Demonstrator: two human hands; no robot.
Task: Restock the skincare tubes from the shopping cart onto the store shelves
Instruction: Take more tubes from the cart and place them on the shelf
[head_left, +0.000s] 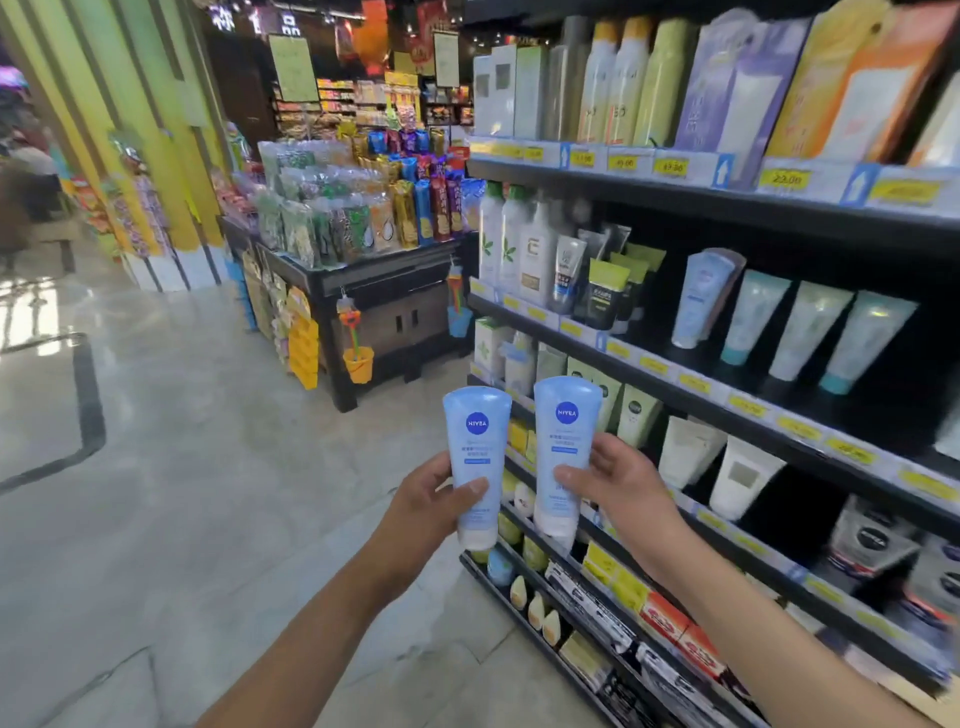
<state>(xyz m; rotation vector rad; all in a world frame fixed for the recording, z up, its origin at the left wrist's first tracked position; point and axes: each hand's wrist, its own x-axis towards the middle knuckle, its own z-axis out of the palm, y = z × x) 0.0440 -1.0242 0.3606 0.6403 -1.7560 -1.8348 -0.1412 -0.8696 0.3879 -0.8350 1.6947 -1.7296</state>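
Fingers of the left hand curl round the left tube, the right hand grips the right tube, both upright before the shelves; best stand them caps down beside the matching tube farther right.

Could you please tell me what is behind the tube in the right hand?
Pale green tubes on the shelf peek out beside the held tube; anything directly behind is covered.
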